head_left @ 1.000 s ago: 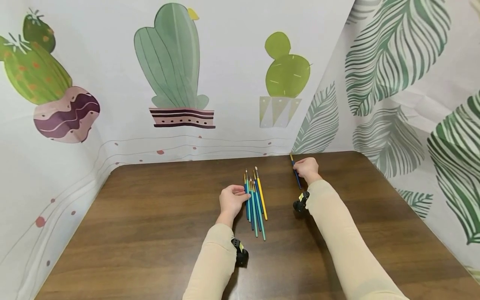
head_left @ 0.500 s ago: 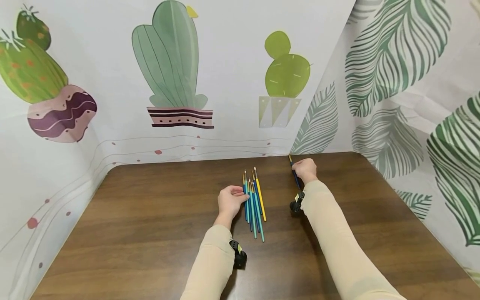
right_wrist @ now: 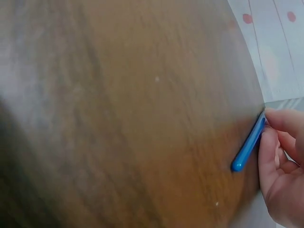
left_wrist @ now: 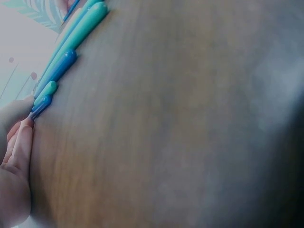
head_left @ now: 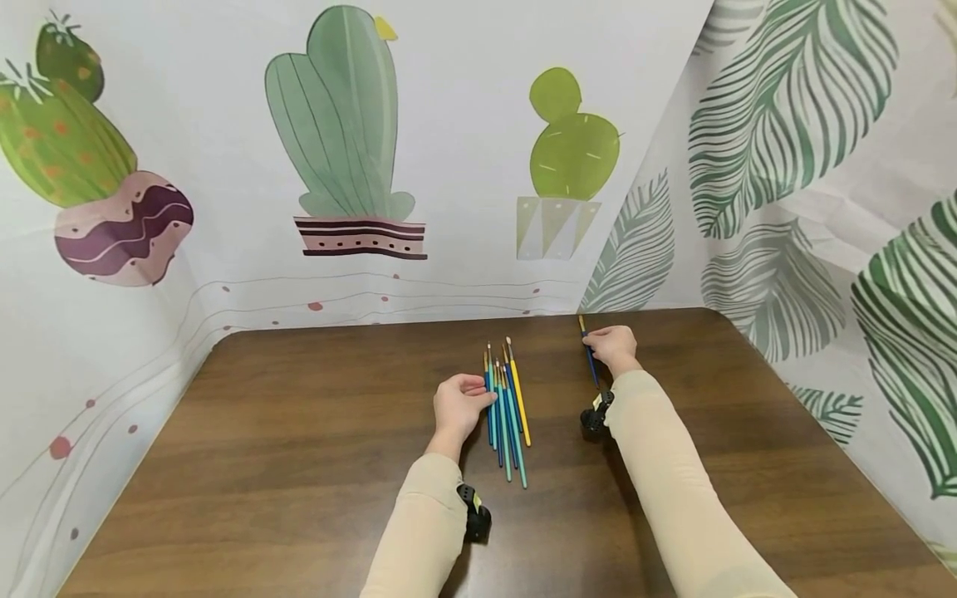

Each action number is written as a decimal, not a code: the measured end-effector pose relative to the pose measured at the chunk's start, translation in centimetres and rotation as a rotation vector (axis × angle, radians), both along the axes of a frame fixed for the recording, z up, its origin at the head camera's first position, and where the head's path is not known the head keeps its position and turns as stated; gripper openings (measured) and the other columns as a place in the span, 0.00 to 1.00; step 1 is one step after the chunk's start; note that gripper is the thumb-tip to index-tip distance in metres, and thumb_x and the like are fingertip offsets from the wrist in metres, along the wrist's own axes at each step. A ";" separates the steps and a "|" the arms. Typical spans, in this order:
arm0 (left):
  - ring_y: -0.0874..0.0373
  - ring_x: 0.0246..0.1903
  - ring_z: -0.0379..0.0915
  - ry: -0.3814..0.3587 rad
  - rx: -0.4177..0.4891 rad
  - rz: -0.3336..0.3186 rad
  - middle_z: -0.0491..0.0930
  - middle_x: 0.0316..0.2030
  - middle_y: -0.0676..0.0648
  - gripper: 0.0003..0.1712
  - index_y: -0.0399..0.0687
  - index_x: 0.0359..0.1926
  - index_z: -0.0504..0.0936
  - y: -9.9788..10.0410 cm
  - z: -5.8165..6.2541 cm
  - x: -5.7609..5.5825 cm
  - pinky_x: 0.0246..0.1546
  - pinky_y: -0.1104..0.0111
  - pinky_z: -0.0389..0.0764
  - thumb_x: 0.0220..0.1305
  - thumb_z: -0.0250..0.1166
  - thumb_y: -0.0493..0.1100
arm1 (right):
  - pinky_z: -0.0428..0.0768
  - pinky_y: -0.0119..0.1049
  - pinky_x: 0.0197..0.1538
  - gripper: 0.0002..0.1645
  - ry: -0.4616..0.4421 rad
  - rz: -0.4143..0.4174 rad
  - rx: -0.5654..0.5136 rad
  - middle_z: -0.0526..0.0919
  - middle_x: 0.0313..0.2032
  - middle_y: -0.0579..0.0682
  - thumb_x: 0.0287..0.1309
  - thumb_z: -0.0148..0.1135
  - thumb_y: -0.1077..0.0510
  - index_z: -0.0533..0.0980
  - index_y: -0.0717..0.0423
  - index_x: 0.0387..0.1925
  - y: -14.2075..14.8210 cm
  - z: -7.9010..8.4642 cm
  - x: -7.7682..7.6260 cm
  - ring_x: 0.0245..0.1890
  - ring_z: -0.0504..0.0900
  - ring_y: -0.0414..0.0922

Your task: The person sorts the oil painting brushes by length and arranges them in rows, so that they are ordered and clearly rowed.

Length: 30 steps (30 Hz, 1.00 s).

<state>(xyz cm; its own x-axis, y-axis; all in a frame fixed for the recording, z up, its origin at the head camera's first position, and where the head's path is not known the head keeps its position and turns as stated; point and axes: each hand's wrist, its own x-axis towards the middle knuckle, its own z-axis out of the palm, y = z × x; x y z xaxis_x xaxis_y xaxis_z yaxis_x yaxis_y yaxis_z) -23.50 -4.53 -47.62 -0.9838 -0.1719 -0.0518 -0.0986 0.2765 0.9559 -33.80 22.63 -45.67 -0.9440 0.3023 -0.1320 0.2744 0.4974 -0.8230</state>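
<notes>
Several slim paintbrushes with blue, teal and yellow handles lie side by side on the table, bristles toward the wall. My left hand is at the left side of this bunch, thumb and fingertips pinching the outermost blue paintbrush. Apart from the bunch, near the table's back edge, my right hand pinches a single dark blue paintbrush between thumb and fingers. Its bristle end points toward the wall. In the right wrist view the rounded blue handle end sticks out below the fingertips.
The brown wooden table runs back to a wall hanging printed with cacti and leaves. A black camera is strapped to each wrist. A gap of bare wood separates the bunch from the single brush.
The head view has shifted slightly. Both hands keep their places, the left at the bunch and the right on the single paintbrush.
</notes>
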 end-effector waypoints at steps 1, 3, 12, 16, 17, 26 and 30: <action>0.53 0.40 0.83 0.000 0.002 0.000 0.85 0.38 0.43 0.15 0.40 0.39 0.83 0.0 0.1 0.0 0.44 0.62 0.82 0.49 0.73 0.37 | 0.80 0.26 0.27 0.18 0.002 -0.001 -0.007 0.87 0.30 0.55 0.54 0.63 0.59 0.81 0.68 0.44 0.0 0.1 0.0 0.16 0.75 0.30; 0.52 0.40 0.83 -0.004 0.001 -0.003 0.85 0.38 0.43 0.15 0.40 0.40 0.83 0.0 0.3 0.0 0.44 0.62 0.82 0.49 0.73 0.37 | 0.81 0.25 0.27 0.18 0.003 -0.009 -0.030 0.87 0.35 0.58 0.53 0.64 0.59 0.80 0.68 0.44 0.0 0.2 0.2 0.16 0.76 0.30; 0.52 0.40 0.83 0.010 -0.004 0.014 0.86 0.37 0.42 0.14 0.40 0.39 0.83 -0.2 0.4 0.0 0.44 0.61 0.82 0.49 0.73 0.37 | 0.80 0.27 0.25 0.18 0.001 0.028 0.033 0.87 0.32 0.58 0.50 0.67 0.60 0.81 0.68 0.42 0.2 0.4 0.6 0.14 0.76 0.32; 0.53 0.40 0.83 -0.001 -0.004 0.006 0.85 0.37 0.43 0.15 0.40 0.39 0.83 -0.1 0.2 0.2 0.44 0.62 0.82 0.49 0.73 0.37 | 0.79 0.27 0.23 0.16 -0.021 0.018 0.099 0.87 0.32 0.59 0.52 0.65 0.59 0.82 0.67 0.41 0.2 0.4 0.6 0.12 0.75 0.32; 0.53 0.40 0.83 -0.001 -0.004 0.004 0.85 0.37 0.43 0.15 0.40 0.39 0.83 -0.1 0.1 0.2 0.44 0.62 0.82 0.49 0.73 0.37 | 0.79 0.27 0.23 0.16 -0.023 0.014 0.109 0.87 0.32 0.60 0.53 0.64 0.58 0.82 0.67 0.40 0.3 0.3 0.7 0.12 0.75 0.32; 0.53 0.39 0.83 0.004 0.006 0.006 0.85 0.37 0.43 0.15 0.40 0.39 0.83 0.0 -0.2 0.1 0.43 0.63 0.82 0.48 0.73 0.36 | 0.79 0.27 0.21 0.16 0.003 -0.022 0.086 0.86 0.26 0.56 0.55 0.63 0.57 0.82 0.66 0.41 0.3 0.2 0.6 0.11 0.75 0.32; 0.53 0.40 0.83 0.007 0.001 0.006 0.85 0.38 0.44 0.14 0.40 0.39 0.83 -0.1 -0.2 0.0 0.44 0.63 0.82 0.49 0.73 0.37 | 0.79 0.27 0.22 0.19 0.051 -0.056 0.024 0.87 0.29 0.57 0.56 0.62 0.55 0.82 0.66 0.43 0.1 0.4 0.8 0.15 0.77 0.34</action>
<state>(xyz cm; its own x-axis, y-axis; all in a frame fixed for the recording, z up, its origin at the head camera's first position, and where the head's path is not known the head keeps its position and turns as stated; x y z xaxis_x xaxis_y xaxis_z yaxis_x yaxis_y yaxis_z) -23.51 -4.59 -47.86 -0.9830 -0.1778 -0.0451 -0.0937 0.2752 0.9568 -33.05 22.77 -45.24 -0.9308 0.3573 -0.0767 0.2607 0.5021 -0.8246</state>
